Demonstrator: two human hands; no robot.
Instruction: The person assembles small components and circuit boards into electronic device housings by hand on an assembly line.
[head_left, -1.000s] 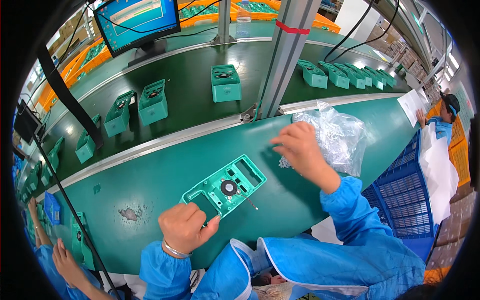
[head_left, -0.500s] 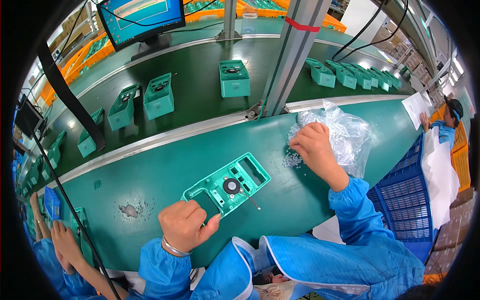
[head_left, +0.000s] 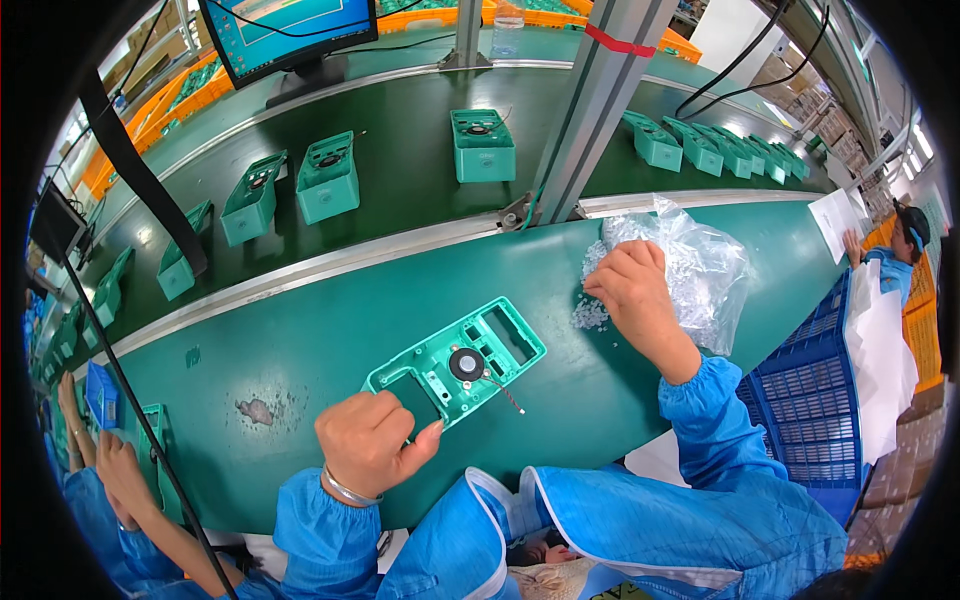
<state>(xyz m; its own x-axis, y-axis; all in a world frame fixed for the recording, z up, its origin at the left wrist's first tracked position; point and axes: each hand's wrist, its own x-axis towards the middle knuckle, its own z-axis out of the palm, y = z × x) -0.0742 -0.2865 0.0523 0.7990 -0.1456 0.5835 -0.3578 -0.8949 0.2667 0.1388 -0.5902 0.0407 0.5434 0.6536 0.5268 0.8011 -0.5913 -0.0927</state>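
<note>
A green plastic housing (head_left: 462, 402) lies face up and slanted on the green bench in front of me, with a round black speaker (head_left: 467, 364) fixed in it. From the speaker, a short thin wire with a small white plug hangs over the housing's near edge. My left hand (head_left: 372, 445) is closed at the housing's near left end, its thumb against the edge. To the right, my right hand (head_left: 640, 300) pinches its fingers together over a scatter of small clear pieces (head_left: 590, 314); anything between the fingertips is hidden. These pieces spill from a clear plastic bag (head_left: 715, 275) beside that hand.
Beyond a metal rail, more green housings (head_left: 484, 155) stand on a dark green conveyor. A metal post (head_left: 600, 110) rises at the bench's far edge. A blue crate (head_left: 810, 385) is at the right. A co-worker's hands (head_left: 125, 475) are at the left, near a small blue bin (head_left: 101, 396).
The view has shifted slightly. My left hand stays at the housing, and my right hand stays pinched over the small clear pieces with little movement.
</note>
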